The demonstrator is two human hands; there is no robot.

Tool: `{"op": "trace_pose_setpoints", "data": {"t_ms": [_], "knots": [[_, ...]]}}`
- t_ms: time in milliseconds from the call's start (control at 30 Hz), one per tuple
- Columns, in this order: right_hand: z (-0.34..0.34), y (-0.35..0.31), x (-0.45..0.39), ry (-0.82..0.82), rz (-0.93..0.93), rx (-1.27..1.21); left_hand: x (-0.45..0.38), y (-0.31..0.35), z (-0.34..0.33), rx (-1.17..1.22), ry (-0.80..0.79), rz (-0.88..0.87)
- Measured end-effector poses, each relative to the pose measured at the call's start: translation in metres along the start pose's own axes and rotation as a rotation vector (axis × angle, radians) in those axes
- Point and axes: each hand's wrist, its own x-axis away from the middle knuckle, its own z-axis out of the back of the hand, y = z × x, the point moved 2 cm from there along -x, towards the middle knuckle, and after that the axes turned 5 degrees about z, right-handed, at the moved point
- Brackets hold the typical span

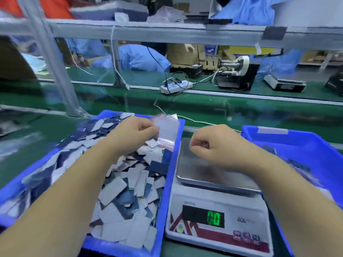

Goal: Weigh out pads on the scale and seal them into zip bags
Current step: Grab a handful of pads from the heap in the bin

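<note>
I read this as the start of a fresh batch: the scale (219, 191) sits between the two blue bins, its steel platter bare and its green display showing 0.0. My left hand (137, 129) is over the far end of the left bin (168, 175), fingers pinched shut on the edge of a clear zip bag (167, 129) that hangs above the heap. The pads (118, 193) – thin blue and white rectangles – lie loose and piled across that whole bin. My right hand (213, 143) hovers over the back of the platter, curled nearly closed with thumb against forefinger; whether it pinches anything I cannot tell, the blur hides it. It is apart from the bag.

As I judge it, the next move calls for opening the bag's mouth with both hands, or setting it down and scooping pads onto the platter until the reading reaches the target. The bag film looks limp and slippery, so a firm two-point hold would help.

As for writing, the display digits are the only thing I can read – the small print beside them and the button labels on the red-striped panel are too blurred
</note>
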Motion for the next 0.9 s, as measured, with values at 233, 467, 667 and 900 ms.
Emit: {"op": "trace_pose_setpoints", "data": {"t_ms": [233, 467, 667, 900], "knots": [[-0.045, -0.048, -0.06, -0.286, 0.065, 0.068, 0.007, -0.032, 0.004, 0.157, 0.052, 0.121], [-0.083, -0.075, -0.087, -0.426, -0.037, 0.011, 0.004, -0.031, 0.012, 0.235, 0.06, 0.07], [-0.097, -0.084, -0.088, -0.381, -0.218, -0.15, 0.005, -0.026, 0.012, 0.27, 0.052, 0.027], [-0.096, -0.086, -0.083, -0.305, -0.293, -0.511, 0.007, -0.024, 0.013, 0.283, 0.062, 0.027]]}}
